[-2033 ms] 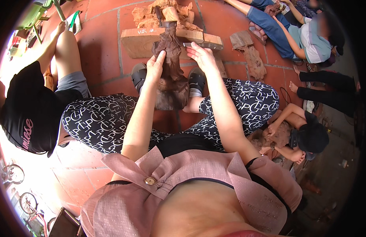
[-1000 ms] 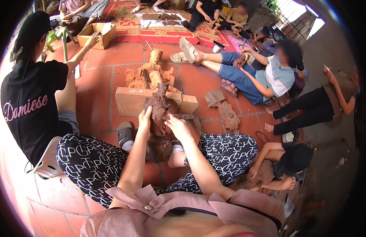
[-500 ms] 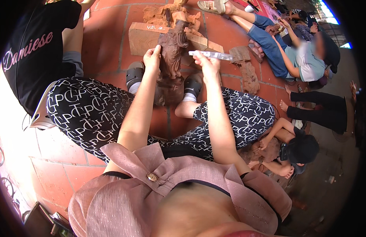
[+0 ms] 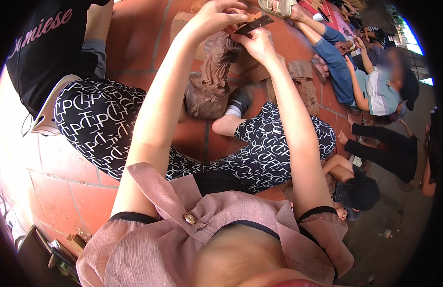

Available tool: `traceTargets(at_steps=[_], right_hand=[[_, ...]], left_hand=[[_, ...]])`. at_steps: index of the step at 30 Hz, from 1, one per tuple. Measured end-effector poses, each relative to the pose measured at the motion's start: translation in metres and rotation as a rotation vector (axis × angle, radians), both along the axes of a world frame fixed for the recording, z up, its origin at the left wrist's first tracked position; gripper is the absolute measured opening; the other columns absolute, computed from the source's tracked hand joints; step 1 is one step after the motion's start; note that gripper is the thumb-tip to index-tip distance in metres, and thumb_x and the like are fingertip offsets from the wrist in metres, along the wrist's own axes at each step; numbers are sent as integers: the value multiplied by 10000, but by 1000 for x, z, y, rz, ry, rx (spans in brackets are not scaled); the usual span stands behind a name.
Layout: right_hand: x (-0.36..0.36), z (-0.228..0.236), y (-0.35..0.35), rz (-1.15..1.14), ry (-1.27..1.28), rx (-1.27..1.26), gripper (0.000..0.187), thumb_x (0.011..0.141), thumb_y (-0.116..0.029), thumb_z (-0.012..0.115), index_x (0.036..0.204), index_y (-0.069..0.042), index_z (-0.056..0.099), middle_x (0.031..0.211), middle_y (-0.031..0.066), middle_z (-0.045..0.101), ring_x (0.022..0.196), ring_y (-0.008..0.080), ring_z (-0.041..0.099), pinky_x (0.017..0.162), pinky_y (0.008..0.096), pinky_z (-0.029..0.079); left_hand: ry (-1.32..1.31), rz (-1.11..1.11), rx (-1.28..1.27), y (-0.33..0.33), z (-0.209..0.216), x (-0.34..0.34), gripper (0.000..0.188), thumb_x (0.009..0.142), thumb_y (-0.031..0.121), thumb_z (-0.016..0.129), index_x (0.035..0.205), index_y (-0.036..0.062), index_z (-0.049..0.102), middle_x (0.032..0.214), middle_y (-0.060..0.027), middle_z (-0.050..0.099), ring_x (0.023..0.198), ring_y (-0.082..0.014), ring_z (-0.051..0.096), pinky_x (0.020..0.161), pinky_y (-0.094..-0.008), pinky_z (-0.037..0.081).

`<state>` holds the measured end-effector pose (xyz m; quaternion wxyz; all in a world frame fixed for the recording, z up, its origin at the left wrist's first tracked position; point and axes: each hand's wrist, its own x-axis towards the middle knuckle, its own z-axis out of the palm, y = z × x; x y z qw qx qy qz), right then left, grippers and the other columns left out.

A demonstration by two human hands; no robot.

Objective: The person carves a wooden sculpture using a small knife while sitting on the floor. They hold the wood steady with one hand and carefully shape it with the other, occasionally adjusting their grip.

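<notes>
A brown carved statue point(image 4: 216, 62) stands between my feet on a rough brown base point(image 4: 205, 99), leaning slightly. My right hand point(image 4: 257, 45) is closed in a pinch on a dark, flat metal strip point(image 4: 254, 25) close to the statue's upper end. Over that same end reaches my left hand point(image 4: 214, 20), its fingers curved and apart near the strip. Both hands hide the top of the statue, and whether the left fingertips touch it does not show.
Wooden blocks point(image 4: 250, 66) lie behind the statue on the red tiled floor point(image 4: 130, 52). Brown wood pieces point(image 4: 305, 83) are to the right. A person in black point(image 4: 49, 52) sits close at my left; several other people sit or stand along the right.
My left hand has let go of the statue's side and moved up over its top. My right hand has brought the strip up and inward, and the strip now looks dark and tilted.
</notes>
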<state>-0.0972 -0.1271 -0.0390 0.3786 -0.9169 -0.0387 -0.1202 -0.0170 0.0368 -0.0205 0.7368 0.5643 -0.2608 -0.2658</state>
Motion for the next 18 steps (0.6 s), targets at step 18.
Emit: traceTargets(at_steps=[18], right_hand=[[7,11,16,16,266,-376,242,722,-218,737,906,-69,688,758,99,675,726,209,653,686,331,497]], left_hand=[[-769,66,648,-20,-13,16,359,776,319,566,786,-28,658,787,-210,652,802,-349,641,767,-414,504]])
